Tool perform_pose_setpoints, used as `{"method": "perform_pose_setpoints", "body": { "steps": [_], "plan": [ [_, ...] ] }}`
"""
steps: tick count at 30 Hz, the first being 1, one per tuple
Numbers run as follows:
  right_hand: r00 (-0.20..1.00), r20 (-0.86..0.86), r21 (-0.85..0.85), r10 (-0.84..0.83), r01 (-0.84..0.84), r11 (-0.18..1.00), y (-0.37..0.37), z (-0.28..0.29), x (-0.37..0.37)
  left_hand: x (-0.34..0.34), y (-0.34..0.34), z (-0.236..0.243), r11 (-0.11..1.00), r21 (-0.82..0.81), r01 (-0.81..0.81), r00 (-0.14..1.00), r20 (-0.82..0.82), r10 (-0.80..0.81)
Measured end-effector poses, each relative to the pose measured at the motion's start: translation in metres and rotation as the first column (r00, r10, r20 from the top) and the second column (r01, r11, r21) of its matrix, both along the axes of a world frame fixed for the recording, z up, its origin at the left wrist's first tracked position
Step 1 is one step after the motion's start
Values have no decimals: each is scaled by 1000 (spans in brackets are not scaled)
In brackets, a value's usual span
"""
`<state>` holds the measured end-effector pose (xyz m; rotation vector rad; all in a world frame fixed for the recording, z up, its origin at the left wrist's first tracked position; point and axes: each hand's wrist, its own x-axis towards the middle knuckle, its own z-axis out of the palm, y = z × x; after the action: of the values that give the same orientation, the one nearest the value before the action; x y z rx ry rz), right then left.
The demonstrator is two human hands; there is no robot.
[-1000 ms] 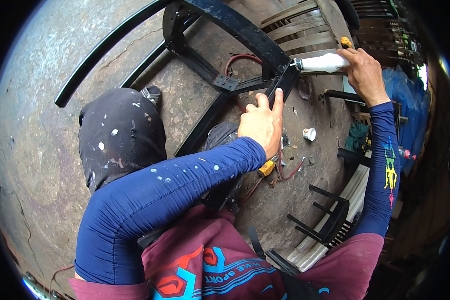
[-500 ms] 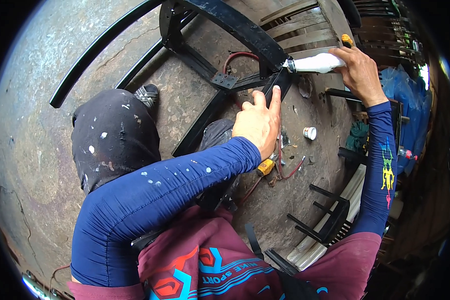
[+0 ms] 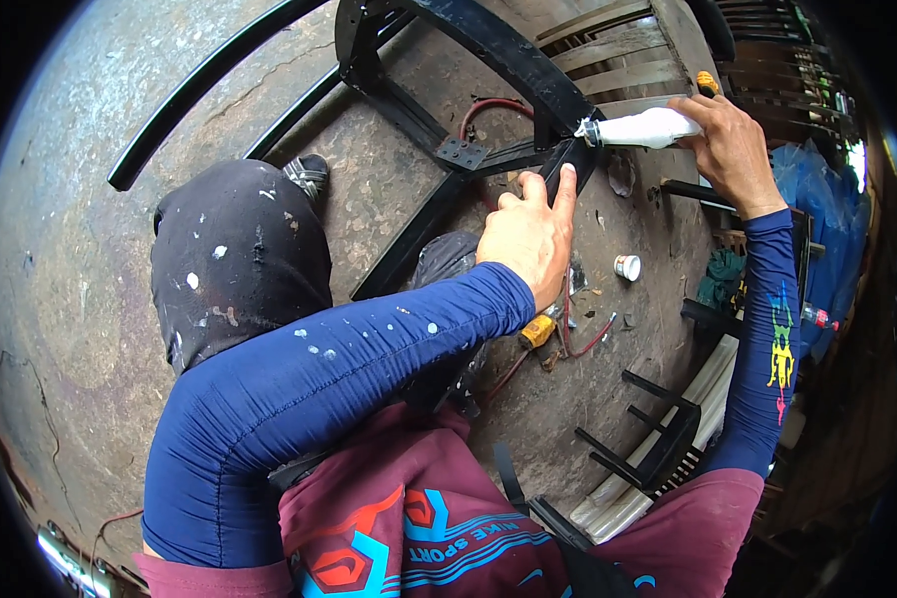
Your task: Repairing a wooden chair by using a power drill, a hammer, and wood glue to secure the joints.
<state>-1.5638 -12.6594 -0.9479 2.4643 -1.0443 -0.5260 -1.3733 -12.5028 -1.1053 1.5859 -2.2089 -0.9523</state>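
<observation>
A black metal frame (image 3: 419, 219) of welded bars lies on the concrete floor in front of me. My left hand (image 3: 530, 234) rests on one of its bars, with the index finger stretched up to the joint where the bars meet. My right hand (image 3: 730, 149) grips a white tube (image 3: 640, 129), held level, its nozzle touching the frame at that same joint. My knee in dark, paint-speckled trousers (image 3: 234, 254) is bent to the left of the frame.
A small white cap (image 3: 627, 266) lies on the floor right of my left hand. A yellow-handled tool (image 3: 536, 330) and red wires (image 3: 586, 339) lie below it. More black metal pieces (image 3: 658, 439), wooden slats (image 3: 618, 45) and blue sheeting (image 3: 817, 199) stand at the right.
My left hand has slid up the bar and its index finger now reaches the joint. The tube in my right hand has stayed at the joint.
</observation>
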Motion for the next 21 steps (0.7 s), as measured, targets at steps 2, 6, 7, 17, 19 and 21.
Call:
{"method": "perform_pose_setpoints", "body": {
  "steps": [2, 6, 7, 17, 19, 21],
  "plan": [
    [1000, 1, -7, -6, 6, 1000, 0, -1, 0, 0, 1, -1, 1000, -19, -16, 1000, -8, 16],
    [1000, 7, -24, -9, 9, 1000, -2, -2, -2, -1, 2, 0, 1000, -20, -14, 1000, 4, 14],
    [1000, 8, -23, -28, 28, 999, -2, -1, -3, -2, 2, -1, 1000, -22, -8, 1000, 2, 8],
    [993, -6, -65, -118, 117, 991, -22, -4, -26, -1, 3, -3, 999, -25, -29, 999, -43, 28],
    [999, 1, -90, -36, 36, 995, -26, -4, -30, -1, 3, -2, 999, -30, -27, 998, -62, 25],
    [999, 4, -98, -48, 48, 994, -28, -6, -32, 0, 3, 0, 1000, -18, -17, 998, -53, 16]
  ]
}}
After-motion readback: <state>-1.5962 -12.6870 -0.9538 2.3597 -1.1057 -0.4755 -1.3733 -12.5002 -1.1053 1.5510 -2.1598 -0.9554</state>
